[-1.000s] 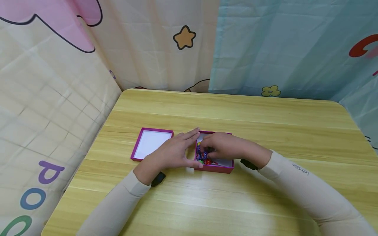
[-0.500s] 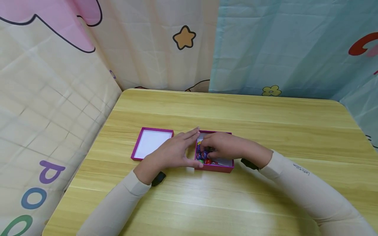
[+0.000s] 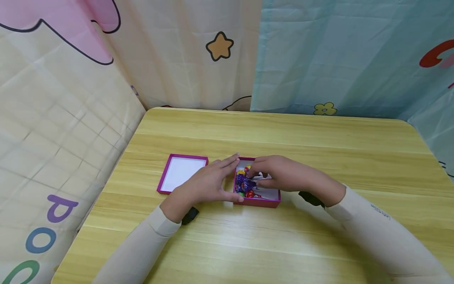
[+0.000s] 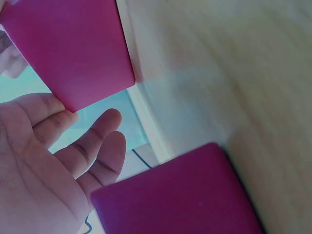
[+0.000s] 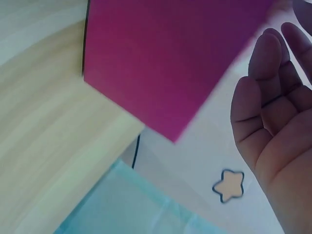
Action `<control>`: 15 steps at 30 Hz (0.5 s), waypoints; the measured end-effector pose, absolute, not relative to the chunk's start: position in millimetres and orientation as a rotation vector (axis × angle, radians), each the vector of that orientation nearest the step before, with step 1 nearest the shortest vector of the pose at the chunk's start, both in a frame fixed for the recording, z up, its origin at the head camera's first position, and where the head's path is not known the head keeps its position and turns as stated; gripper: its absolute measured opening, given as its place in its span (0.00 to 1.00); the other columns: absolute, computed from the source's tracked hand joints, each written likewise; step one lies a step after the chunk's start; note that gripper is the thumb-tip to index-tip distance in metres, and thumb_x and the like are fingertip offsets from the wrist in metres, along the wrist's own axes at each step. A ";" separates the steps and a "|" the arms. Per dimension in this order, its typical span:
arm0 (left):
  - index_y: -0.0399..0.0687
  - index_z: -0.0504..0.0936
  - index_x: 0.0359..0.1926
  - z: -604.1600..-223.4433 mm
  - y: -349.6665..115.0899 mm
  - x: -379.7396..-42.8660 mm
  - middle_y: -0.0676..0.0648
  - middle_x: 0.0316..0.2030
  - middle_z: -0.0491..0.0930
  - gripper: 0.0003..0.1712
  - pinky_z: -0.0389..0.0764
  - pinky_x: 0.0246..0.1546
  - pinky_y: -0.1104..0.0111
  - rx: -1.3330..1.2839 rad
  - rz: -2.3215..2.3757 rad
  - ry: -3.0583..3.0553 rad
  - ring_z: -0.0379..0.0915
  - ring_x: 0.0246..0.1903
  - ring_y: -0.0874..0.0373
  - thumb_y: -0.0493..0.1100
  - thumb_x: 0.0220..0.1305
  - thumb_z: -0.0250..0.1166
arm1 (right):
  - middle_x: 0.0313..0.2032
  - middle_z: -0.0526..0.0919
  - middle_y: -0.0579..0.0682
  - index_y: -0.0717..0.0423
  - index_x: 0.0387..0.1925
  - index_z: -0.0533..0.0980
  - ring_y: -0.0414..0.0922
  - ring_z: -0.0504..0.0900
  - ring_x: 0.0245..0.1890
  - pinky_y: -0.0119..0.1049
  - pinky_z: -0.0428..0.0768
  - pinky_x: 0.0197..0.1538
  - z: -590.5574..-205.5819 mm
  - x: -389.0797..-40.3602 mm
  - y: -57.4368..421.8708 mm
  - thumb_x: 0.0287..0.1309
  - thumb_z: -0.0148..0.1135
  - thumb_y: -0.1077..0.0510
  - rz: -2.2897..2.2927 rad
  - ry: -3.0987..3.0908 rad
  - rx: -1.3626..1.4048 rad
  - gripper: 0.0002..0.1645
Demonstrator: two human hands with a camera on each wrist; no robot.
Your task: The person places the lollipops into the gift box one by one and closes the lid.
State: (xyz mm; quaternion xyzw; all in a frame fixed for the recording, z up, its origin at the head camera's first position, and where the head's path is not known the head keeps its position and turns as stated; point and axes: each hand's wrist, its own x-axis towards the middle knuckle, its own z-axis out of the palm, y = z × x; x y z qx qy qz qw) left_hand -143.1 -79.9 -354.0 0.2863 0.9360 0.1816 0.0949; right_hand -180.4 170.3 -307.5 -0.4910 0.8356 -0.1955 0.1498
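Note:
A magenta box [image 3: 260,203] with a white inside stands uncovered at mid-table. Brightly wrapped sweets [image 3: 244,184], round like lollipop heads, lie bunched at its left end in purple, yellow, red and green. My left hand [image 3: 207,182] holds that end of the box, thumb at the near corner and fingers at the far corner. In the left wrist view, fingertips touch the corner of the box [image 4: 73,53]. Over the box is my right hand [image 3: 281,173], thumb and fingers apart beside the sweets. The right wrist view shows its fingers [image 5: 245,105] loosely bent, with nothing seen in them.
The magenta lid [image 3: 184,171], white inside up, lies left of the box, partly behind my left hand. Both rest on a wood-grain table [image 3: 301,244]. Printed curtains [image 3: 177,55] hang behind its far edge and at the sides.
My right hand has drawn back a little to the right and its fingers have spread from the sweets, so more of them show. My left hand and the lid stay put.

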 end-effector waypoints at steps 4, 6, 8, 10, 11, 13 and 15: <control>0.52 0.53 0.78 -353.2 -78.8 -143.1 0.55 0.78 0.46 0.66 0.63 0.67 0.52 0.850 0.533 2.781 0.55 0.72 0.49 0.83 0.47 0.60 | 0.45 0.82 0.46 0.52 0.48 0.82 0.40 0.78 0.40 0.42 0.82 0.46 -299.9 -176.7 186.1 0.63 0.67 0.60 -0.590 2.427 -1.343 0.12; 0.53 0.53 0.78 -352.9 -78.2 -142.8 0.56 0.78 0.45 0.66 0.63 0.67 0.52 0.839 0.523 2.780 0.54 0.72 0.49 0.84 0.47 0.60 | 0.45 0.83 0.46 0.51 0.48 0.82 0.40 0.79 0.41 0.44 0.82 0.47 -297.3 -174.6 195.4 0.63 0.67 0.60 -0.602 2.438 -1.303 0.12; 0.53 0.53 0.78 -353.0 -77.7 -142.4 0.57 0.78 0.44 0.66 0.62 0.67 0.52 0.830 0.518 2.779 0.54 0.72 0.49 0.84 0.47 0.60 | 0.46 0.83 0.45 0.51 0.49 0.81 0.41 0.79 0.43 0.44 0.82 0.48 -294.8 -172.1 205.3 0.63 0.67 0.60 -0.600 2.452 -1.275 0.12; 0.53 0.53 0.78 -353.2 -77.5 -142.0 0.58 0.78 0.44 0.66 0.62 0.68 0.51 0.831 0.513 2.780 0.53 0.73 0.49 0.84 0.47 0.60 | 0.46 0.82 0.45 0.49 0.49 0.81 0.42 0.80 0.44 0.45 0.81 0.48 -293.2 -169.9 216.3 0.64 0.66 0.60 -0.601 2.459 -1.235 0.12; 0.53 0.52 0.78 -353.2 -77.4 -141.8 0.58 0.78 0.43 0.66 0.61 0.68 0.51 0.829 0.509 2.780 0.53 0.73 0.49 0.84 0.47 0.60 | 0.46 0.82 0.44 0.49 0.50 0.81 0.43 0.80 0.45 0.45 0.81 0.48 -292.5 -168.6 221.8 0.64 0.66 0.59 -0.599 2.461 -1.213 0.12; 0.52 0.52 0.78 -353.6 -77.3 -141.9 0.58 0.78 0.43 0.67 0.60 0.68 0.51 0.831 0.509 2.781 0.52 0.73 0.49 0.84 0.47 0.59 | 0.47 0.82 0.43 0.48 0.51 0.81 0.43 0.80 0.46 0.46 0.81 0.49 -291.1 -165.6 232.9 0.65 0.66 0.58 -0.595 2.465 -1.176 0.13; 0.52 0.52 0.78 -353.8 -77.0 -142.2 0.59 0.78 0.42 0.67 0.60 0.68 0.51 0.827 0.509 2.779 0.51 0.73 0.50 0.84 0.47 0.59 | 0.48 0.82 0.41 0.47 0.52 0.80 0.44 0.80 0.48 0.45 0.81 0.50 -291.0 -162.6 244.2 0.65 0.66 0.57 -0.598 2.463 -1.121 0.14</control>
